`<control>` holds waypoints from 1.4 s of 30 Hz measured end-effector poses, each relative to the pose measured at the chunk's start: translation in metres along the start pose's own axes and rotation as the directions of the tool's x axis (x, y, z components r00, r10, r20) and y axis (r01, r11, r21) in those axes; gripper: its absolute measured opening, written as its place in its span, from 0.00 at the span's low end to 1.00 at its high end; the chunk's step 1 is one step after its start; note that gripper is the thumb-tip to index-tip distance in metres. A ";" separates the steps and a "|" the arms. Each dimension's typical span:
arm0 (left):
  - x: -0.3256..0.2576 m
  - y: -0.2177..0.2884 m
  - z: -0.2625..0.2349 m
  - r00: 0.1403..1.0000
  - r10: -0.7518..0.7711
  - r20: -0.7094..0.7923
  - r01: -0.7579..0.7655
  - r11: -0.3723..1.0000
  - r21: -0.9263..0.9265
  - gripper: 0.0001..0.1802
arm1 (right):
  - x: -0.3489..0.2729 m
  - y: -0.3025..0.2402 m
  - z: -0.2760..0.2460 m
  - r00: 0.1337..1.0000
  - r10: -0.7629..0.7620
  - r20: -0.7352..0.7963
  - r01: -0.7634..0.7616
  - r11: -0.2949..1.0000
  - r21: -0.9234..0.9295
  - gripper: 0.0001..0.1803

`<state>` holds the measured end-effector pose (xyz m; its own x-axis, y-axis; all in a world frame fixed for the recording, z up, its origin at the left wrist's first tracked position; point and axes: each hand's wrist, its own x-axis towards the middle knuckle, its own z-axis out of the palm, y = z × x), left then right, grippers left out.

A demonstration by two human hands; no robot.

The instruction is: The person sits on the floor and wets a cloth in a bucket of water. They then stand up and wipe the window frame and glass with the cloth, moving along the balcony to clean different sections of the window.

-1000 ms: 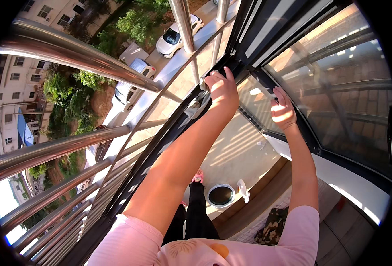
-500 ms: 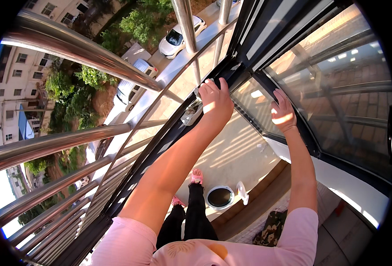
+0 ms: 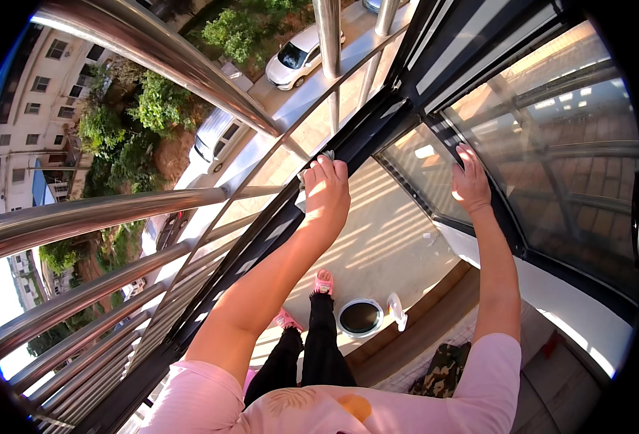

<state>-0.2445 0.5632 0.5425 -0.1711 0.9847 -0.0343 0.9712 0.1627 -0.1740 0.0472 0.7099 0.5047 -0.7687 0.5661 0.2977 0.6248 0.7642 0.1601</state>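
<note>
My left hand (image 3: 327, 189) presses a grey cloth (image 3: 306, 176) against the black window frame (image 3: 377, 130); only a corner of the cloth shows past my fingers. My right hand (image 3: 470, 181) rests flat on the frame's other black bar beside the glass pane (image 3: 551, 145), holding nothing. Both arms reach out from the lower edge. My legs in black trousers and pink slippers (image 3: 324, 281) stand on the tiled balcony floor below.
Shiny steel railing bars (image 3: 117, 210) run across the left, with a street, parked cars (image 3: 299, 55) and trees far below. On the floor stand a round white basin (image 3: 360, 317) and a white spray bottle (image 3: 397, 311). A camouflage cloth (image 3: 442, 369) lies at the lower right.
My left hand has slid down along the black frame with the cloth. My right hand has stayed on its bar, shifting only slightly.
</note>
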 end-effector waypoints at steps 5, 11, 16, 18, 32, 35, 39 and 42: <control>-0.026 -0.017 0.004 0.999 0.015 -0.036 -0.017 0.998 -0.062 0.26 | 0.000 0.001 0.003 0.999 -0.022 -0.031 0.024 0.999 0.038 0.04; -0.071 -0.045 -0.012 0.994 -0.008 0.109 0.029 0.981 -0.192 0.26 | 0.000 0.000 -0.001 1.000 0.027 0.004 -0.027 0.999 0.030 0.05; -0.054 -0.031 -0.029 0.975 -0.060 0.216 0.133 0.929 -0.346 0.31 | 0.002 -0.004 -0.001 0.999 0.033 -0.002 -0.033 0.999 0.008 0.04; -0.038 -0.018 -0.026 0.994 -0.063 0.093 0.091 0.936 -0.340 0.32 | 0.000 -0.003 0.001 1.000 0.022 -0.011 -0.022 1.000 -0.009 0.03; -0.096 -0.070 -0.003 0.999 -0.032 -0.029 0.006 0.762 -0.648 0.26 | 0.041 -0.109 -0.053 0.929 0.279 -0.243 -0.132 0.863 0.488 0.16; -0.108 -0.073 -0.029 0.978 -0.138 0.153 0.200 0.456 -0.867 0.21 | 0.076 -0.197 -0.087 0.967 0.034 -0.254 0.177 0.625 0.760 0.16; -0.121 -0.084 -0.028 0.980 -0.197 -0.031 0.071 0.490 -0.869 0.15 | 0.109 -0.272 -0.079 0.954 -0.099 -0.283 0.278 0.644 0.712 0.15; -0.147 -0.097 -0.034 0.963 -0.263 0.057 0.171 0.433 -0.885 0.13 | 0.106 -0.282 -0.053 0.988 -0.111 -0.106 0.152 0.779 0.609 0.12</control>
<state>-0.3079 0.4051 0.5980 -0.4299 0.9018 -0.0433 0.5381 0.2944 0.7898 -0.2032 0.5373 0.5408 -0.8143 0.4421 0.3761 0.2861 0.8695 -0.4026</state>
